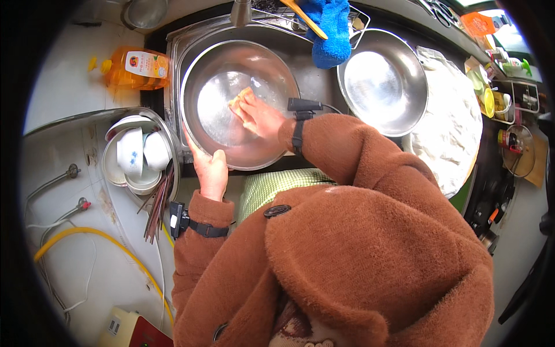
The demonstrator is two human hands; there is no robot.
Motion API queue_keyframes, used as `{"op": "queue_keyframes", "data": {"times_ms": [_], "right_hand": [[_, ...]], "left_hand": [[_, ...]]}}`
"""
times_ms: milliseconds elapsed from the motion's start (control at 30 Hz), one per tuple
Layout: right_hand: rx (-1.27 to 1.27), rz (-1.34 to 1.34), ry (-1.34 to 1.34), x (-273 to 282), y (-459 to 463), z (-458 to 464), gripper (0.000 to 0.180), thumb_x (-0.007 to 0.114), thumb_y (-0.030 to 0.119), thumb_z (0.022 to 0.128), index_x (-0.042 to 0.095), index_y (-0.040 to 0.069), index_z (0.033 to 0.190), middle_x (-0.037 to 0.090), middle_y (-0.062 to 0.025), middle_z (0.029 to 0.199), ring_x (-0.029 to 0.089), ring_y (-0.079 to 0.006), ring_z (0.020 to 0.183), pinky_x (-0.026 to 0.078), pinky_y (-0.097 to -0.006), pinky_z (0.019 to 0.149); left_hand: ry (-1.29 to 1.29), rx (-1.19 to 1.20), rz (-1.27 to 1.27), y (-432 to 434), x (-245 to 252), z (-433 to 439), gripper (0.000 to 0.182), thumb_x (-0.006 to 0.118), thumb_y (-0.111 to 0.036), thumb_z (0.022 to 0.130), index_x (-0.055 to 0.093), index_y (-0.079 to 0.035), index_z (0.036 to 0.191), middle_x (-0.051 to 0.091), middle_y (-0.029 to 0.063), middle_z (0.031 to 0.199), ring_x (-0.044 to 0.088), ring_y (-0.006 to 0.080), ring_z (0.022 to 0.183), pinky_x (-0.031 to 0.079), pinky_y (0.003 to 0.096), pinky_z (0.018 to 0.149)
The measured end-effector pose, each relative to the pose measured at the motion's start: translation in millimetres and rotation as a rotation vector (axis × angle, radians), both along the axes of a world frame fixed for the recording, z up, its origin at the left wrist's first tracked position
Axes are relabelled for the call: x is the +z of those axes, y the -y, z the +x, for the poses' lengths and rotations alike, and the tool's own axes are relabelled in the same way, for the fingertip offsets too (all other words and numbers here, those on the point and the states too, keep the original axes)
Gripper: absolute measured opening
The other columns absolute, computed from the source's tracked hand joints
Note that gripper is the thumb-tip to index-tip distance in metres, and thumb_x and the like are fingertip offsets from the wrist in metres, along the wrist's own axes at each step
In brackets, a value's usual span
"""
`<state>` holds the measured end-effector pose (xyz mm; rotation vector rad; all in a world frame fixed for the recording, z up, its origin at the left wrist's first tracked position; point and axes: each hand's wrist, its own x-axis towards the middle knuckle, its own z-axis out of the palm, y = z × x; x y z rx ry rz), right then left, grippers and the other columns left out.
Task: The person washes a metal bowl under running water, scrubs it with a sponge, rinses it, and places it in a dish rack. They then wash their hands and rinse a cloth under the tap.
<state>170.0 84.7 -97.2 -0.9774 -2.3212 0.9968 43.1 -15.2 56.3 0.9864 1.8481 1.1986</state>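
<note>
A large stainless steel basin [269,65] rests over the sink [318,80], tilted a little towards me. My left hand [208,167] grips its near left rim, fingers under the outside wall and thumb near the edge. Inside the basin, my right hand [256,113] presses a yellowish-orange cloth or sponge [237,100] against the shiny bottom. Its fingertips are partly hidden by the cloth. To the right of the sink basin stands a second metal basin [381,86], with a bright reflection in it. The faucet [240,14] hangs above the far rim.
An orange dish soap bottle [117,67] lies left of the sink. White bowls [130,152] and chopsticks [158,208] sit in a metal container at the left. A blue cloth [330,39] and a wooden utensil [305,19] hang over the wire rack [362,17]. White fabric [451,121] covers something at right.
</note>
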Motion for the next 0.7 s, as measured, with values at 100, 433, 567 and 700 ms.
{"op": "queue_keyframes", "data": {"times_ms": [100, 433, 567, 700], "right_hand": [[-0.064, -0.088, -0.057, -2, -27, -2, 0.053, 0.066, 0.017, 0.079, 0.047, 0.005, 0.127, 0.043, -0.0183, 0.133, 0.041, -0.0389, 0.124, 0.035, -0.0440, 0.106], [-0.228, -0.285, -0.242, -14, -22, 9, 0.040, 0.057, 0.002, 0.080, 0.058, 0.014, 0.118, 0.052, -0.0134, 0.120, 0.049, -0.0347, 0.112, 0.042, -0.0376, 0.095], [-0.125, 0.086, 0.248, 3, -41, 18, 0.021, 0.059, 0.011, 0.080, 0.065, 0.012, 0.100, 0.056, -0.0110, 0.108, 0.051, -0.0319, 0.102, 0.044, -0.0372, 0.087], [0.006, 0.601, 0.042, 42, -85, -1, 0.013, 0.062, 0.017, 0.073, 0.068, 0.012, 0.084, 0.055, -0.0027, 0.098, 0.051, -0.0223, 0.099, 0.044, -0.0358, 0.079]], "left_hand": [[0.121, 0.037, -0.041, 4, -1, 1, 0.093, 0.040, 0.016, 0.068, 0.008, -0.013, 0.151, 0.035, 0.0158, 0.143, 0.041, 0.0226, 0.127, 0.034, 0.0292, 0.104], [0.036, -0.017, 0.019, 5, -3, -2, 0.094, 0.039, 0.019, 0.066, 0.007, -0.009, 0.150, 0.029, 0.0139, 0.146, 0.034, 0.0227, 0.131, 0.028, 0.0287, 0.107], [0.143, 0.038, -0.016, 4, -1, -2, 0.093, 0.038, 0.019, 0.067, 0.008, -0.009, 0.150, 0.032, 0.0133, 0.144, 0.037, 0.0218, 0.128, 0.031, 0.0275, 0.105], [0.101, 0.014, -0.034, 4, 1, -1, 0.093, 0.038, 0.020, 0.067, 0.011, -0.011, 0.150, 0.034, 0.0125, 0.143, 0.039, 0.0208, 0.125, 0.032, 0.0260, 0.103]]}}
